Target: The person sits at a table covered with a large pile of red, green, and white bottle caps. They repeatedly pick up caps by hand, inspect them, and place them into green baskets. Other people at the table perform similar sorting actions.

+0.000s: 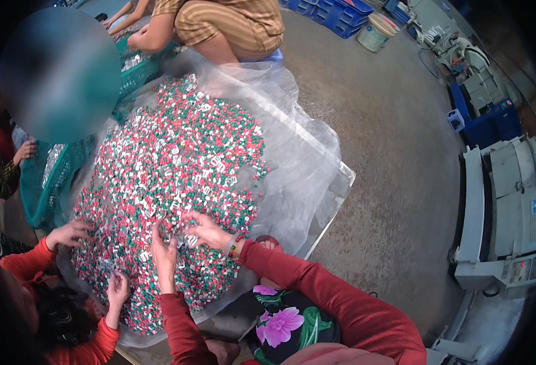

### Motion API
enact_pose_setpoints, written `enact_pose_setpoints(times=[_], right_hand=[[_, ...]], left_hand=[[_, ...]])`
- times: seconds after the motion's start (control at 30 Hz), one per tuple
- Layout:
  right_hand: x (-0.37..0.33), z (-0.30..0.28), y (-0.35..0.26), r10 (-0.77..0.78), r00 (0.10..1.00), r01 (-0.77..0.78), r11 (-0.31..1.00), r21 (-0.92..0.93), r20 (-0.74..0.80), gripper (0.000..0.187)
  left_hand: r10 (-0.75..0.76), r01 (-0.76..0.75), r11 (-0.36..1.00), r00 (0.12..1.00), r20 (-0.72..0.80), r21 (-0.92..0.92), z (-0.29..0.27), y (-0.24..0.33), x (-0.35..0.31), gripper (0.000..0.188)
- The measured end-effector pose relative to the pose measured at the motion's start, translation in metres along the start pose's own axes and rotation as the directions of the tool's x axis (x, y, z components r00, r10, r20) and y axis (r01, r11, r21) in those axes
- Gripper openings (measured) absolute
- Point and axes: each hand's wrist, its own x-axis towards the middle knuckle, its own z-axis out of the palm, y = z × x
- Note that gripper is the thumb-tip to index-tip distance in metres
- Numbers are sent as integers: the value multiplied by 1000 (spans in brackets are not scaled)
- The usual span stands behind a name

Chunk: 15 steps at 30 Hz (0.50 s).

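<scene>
A wide heap of small red, green and white plastic pieces lies in front of me, with pale, frame-like plastic parts scattered through it. Over its near part is my left hand, fingers stretched upward and thumb apart, nothing visible in it. My right hand reaches in from the right with its fingers apart, facing the left hand across a small gap. Close below its fingertips sits a whitish plastic part; whether they touch it I cannot tell.
The heap rests on a translucent sheet. At the left, a co-worker's hands work in the heap; another person in striped clothes crouches at the far side. Green baskets, blue crates, a bucket and grey machines stand around.
</scene>
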Motion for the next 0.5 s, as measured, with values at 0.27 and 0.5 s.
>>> enact_pose_setpoints(times=[0.27, 0.5], right_hand=[[1, -20, -19, -113, 993, 116, 970, -214, 27, 64], [10, -11, -23, 156, 984, -139, 973, -184, 81, 66]], left_hand=[[-95, 103, 977, 994, 55, -185, -7, -15, 14, 35], [-203, 327, 757, 941, 272, -566, -34, -43, -6, 17]])
